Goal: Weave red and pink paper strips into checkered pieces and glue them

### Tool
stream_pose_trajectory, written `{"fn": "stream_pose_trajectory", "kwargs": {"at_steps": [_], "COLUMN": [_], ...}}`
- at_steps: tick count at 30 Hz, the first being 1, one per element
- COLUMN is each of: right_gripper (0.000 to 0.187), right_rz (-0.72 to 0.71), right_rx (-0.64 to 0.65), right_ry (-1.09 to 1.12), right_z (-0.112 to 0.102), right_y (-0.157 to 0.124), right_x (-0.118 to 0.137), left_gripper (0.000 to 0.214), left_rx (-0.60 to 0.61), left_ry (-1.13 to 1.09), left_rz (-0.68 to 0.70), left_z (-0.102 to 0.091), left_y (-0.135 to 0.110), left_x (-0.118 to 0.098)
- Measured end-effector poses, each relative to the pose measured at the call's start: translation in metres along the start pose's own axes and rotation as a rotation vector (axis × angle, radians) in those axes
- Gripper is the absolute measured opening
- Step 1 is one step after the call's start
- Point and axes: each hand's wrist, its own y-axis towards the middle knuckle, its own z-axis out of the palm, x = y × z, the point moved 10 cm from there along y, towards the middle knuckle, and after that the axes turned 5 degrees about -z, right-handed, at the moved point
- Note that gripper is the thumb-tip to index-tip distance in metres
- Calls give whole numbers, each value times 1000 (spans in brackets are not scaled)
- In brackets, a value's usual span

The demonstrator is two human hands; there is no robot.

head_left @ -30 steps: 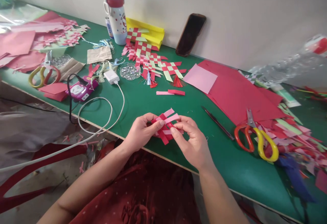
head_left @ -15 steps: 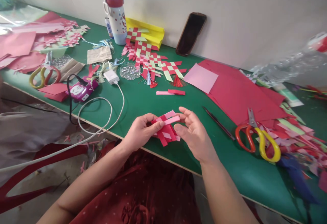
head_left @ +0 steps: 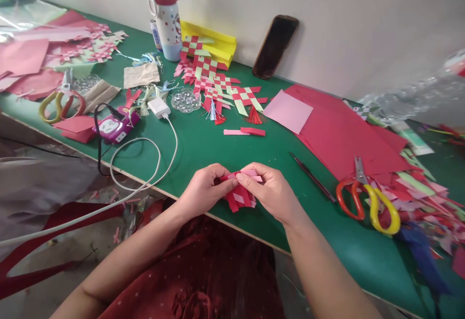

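Note:
Near the table's front edge both my hands pinch a small weave of red and pink paper strips [head_left: 240, 197]. My left hand [head_left: 203, 190] grips its left side, fingers curled around it. My right hand [head_left: 271, 190] is closed on the upper pink strip, thumb and forefinger pressed together at the weave's top. The piece is held just above the green table [head_left: 203, 144].
Scissors [head_left: 366, 198] and a black pen [head_left: 312, 176] lie right of my hands beside red paper sheets [head_left: 337, 135]. Finished woven pieces [head_left: 218, 84], loose strips [head_left: 244, 131], a bottle [head_left: 165, 16], a phone [head_left: 275, 45], a charger with white cable [head_left: 145, 164] and other scissors [head_left: 60, 105] lie behind and left.
My right hand, open half a second ago, has closed on the pink strip at the weave's top. The left hand has kept its grip.

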Motion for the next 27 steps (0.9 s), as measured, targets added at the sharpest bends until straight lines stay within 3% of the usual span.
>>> {"fn": "stream_pose_trajectory", "kwargs": {"at_steps": [7, 14, 17, 21, 27], "right_gripper": [27, 29, 28, 28, 20], "right_rz": [-20, 53, 71, -42, -166], "right_rx": [50, 122, 149, 154, 128], "right_ry": [-106, -153, -204, -446, -599], "right_z": [-7, -1, 5, 12, 20], "right_y": [7, 9, 9, 11, 16], "right_x": [-2, -17, -18, -5, 3], "left_gripper": [29, 20, 17, 26, 29], "left_rx": [75, -79, -53, 20, 86], "left_ry": [156, 415, 600, 831, 1084], "left_rz": [42, 156, 353, 667, 767], "left_z": [-4, -33, -25, -4, 8], "left_y": [-3, -17, -27, -47, -50], "left_x": [-13, -17, -28, -37, -24]}}
